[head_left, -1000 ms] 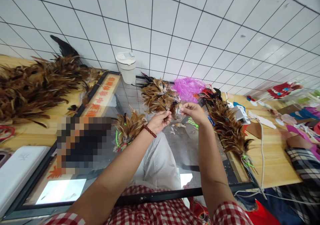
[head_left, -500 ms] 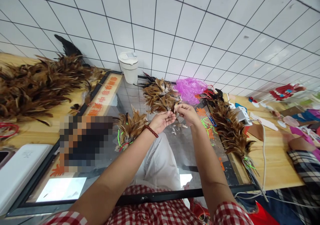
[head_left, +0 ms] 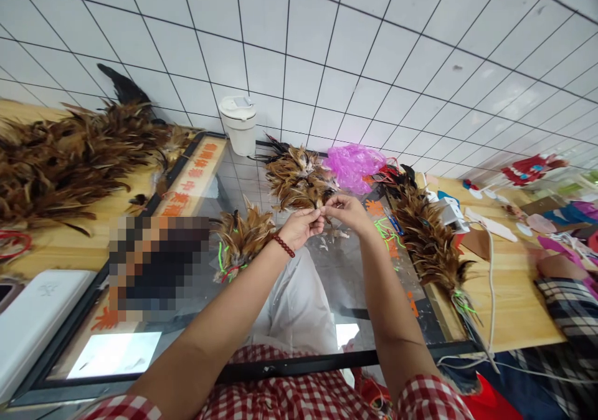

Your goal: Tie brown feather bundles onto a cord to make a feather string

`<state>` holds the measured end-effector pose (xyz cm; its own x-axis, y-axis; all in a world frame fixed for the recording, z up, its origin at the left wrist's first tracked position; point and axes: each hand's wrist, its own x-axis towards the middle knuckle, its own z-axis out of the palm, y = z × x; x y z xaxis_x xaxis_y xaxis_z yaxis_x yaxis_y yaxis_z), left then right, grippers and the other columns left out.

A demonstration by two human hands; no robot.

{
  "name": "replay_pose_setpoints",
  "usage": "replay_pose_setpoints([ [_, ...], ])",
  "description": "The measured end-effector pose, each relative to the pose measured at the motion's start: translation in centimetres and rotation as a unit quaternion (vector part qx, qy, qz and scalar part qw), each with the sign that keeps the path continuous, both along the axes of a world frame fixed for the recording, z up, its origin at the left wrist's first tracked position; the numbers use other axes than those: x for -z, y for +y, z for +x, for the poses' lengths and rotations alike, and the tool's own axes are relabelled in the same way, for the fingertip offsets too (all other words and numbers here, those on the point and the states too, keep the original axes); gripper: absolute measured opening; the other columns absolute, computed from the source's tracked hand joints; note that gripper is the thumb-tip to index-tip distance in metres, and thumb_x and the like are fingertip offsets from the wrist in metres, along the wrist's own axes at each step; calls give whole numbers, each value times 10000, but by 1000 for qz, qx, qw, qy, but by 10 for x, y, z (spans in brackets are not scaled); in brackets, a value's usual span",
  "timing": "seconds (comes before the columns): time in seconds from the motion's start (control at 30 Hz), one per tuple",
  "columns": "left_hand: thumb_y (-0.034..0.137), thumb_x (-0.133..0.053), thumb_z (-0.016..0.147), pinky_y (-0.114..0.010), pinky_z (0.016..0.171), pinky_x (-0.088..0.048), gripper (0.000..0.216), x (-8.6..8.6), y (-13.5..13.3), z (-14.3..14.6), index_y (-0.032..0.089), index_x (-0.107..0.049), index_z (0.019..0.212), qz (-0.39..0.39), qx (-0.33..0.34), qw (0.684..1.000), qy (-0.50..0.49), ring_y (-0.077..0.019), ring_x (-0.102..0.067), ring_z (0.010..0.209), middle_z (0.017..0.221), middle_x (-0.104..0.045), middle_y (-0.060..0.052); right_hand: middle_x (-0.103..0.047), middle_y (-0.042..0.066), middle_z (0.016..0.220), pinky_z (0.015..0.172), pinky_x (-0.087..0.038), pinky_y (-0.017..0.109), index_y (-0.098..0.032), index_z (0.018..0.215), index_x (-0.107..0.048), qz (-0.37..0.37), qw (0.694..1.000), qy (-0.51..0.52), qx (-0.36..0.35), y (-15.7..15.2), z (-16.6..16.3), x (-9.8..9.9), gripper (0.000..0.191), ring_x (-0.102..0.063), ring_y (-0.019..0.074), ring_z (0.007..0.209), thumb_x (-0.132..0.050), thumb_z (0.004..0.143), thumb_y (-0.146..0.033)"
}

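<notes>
My left hand (head_left: 303,227), with a dark red bead bracelet (head_left: 284,245) at the wrist, has its thumb and fingers pinched together. At its fingertips my right hand (head_left: 346,213) pinches from the other side. What lies between the fingers is too small and covered to make out. Just beyond them rests a pile of brown feathers (head_left: 299,177) on the glass tabletop (head_left: 327,295). Pale bits of fluff (head_left: 334,238) are scattered under my right hand. A smaller feather bunch (head_left: 245,236) with green and red ties lies left of my left wrist.
A white lidded cup (head_left: 239,124) and a purple plastic bag (head_left: 355,167) stand near the tiled wall. Long feather bundles lie at left (head_left: 70,164) and right (head_left: 427,233). A white cable (head_left: 492,289) hangs at right, near another person's plaid sleeve (head_left: 567,308).
My hands have come together at the fingertips. My left fingers, more outstretched before, have curled into a pinch. The pale, feather-like piece at my right fingertips no longer shows clearly.
</notes>
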<state>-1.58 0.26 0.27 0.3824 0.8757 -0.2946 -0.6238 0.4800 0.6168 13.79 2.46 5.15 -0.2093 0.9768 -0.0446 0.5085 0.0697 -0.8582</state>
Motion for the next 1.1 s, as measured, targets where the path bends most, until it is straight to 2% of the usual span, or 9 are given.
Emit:
replay_pose_setpoints([
  [0.07, 114, -590, 808, -182, 502, -494, 72, -1, 0, 0, 72, -615, 755, -6, -15, 1000, -7, -71, -578, 503, 604, -608, -21, -578, -5, 612, 536, -346, 231, -163, 683, -634, 12, 991, -136, 4, -2, 8, -6, 317, -474, 106, 560, -650, 655, -478],
  [0.17, 116, -587, 812, -177, 511, -494, 62, -3, 1, 0, 74, -616, 777, -23, -35, 999, -20, -65, -576, 502, 602, -602, -15, -542, -5, 533, 515, -302, 241, -165, 601, -631, -17, 949, -314, 4, -4, 13, -8, 297, -460, 113, 534, -662, 650, -456],
  [0.27, 126, -609, 799, -175, 518, -495, 52, -2, 2, -1, 80, -616, 778, -20, -38, 999, -27, -65, -576, 505, 603, -604, -14, -481, -24, 472, 506, -281, 239, -163, 518, -585, -55, 927, -368, -57, -4, 11, -2, 245, -426, 102, 513, -693, 611, -363],
  [0.33, 129, -607, 800, -178, 521, -497, 53, 0, 2, -2, 80, -618, 783, -15, -35, 999, -30, -68, -579, 508, 605, -608, -15, -436, -42, 458, 497, -274, 228, -160, 491, -543, -64, 942, -307, -118, -2, 10, 1, 240, -387, 85, 498, -670, 624, -314],
  [0.4, 130, -600, 806, -187, 537, -507, 56, 2, 3, -2, 81, -619, 785, -15, -37, 999, -33, -72, -588, 515, 611, -619, -20, -439, -50, 479, 496, -292, 216, -158, 530, -539, -71, 973, -172, -141, -2, 10, 1, 247, -378, 75, 492, -643, 655, -344],
  [0.5, 141, -609, 803, -223, 620, -536, 65, 4, 3, -1, 80, -621, 785, -11, -38, 999, -29, -94, -631, 585, 664, -655, -46, -503, -36, 545, 516, -353, 218, -156, 611, -573, -69, 992, 43, -96, -1, 11, -3, 309, -416, 78, 505, -659, 655, -450],
  [0.57, 145, -623, 794, -250, 677, -544, 71, 4, 3, 0, 75, -623, 782, -8, -37, 999, -22, -114, -656, 647, 710, -676, -67, -539, -23, 579, 533, -379, 226, -156, 621, -601, -39, 991, 113, -55, -1, 10, -6, 319, -437, 82, 523, -700, 626, -460],
  [0.8, 143, -607, 806, -273, 691, -549, 76, -2, 1, 1, 72, -626, 787, -16, -33, 999, -7, -148, -681, 692, 739, -696, -93, -598, -5, 649, 595, -420, 239, -174, 616, -635, 25, 983, 172, 53, 3, 0, 2, 265, -519, 110, 613, -743, 599, -415],
  [1.1, 138, -640, 780, -233, 586, -539, 67, -2, 1, -1, 77, -626, 804, -22, 1, 1000, 7, -123, -653, 602, 698, -675, -80, -593, 1, 589, 522, -418, 237, -181, 626, -595, 55, 990, 120, 41, 6, -15, 18, 331, -514, 113, 543, -705, 617, -493],
])
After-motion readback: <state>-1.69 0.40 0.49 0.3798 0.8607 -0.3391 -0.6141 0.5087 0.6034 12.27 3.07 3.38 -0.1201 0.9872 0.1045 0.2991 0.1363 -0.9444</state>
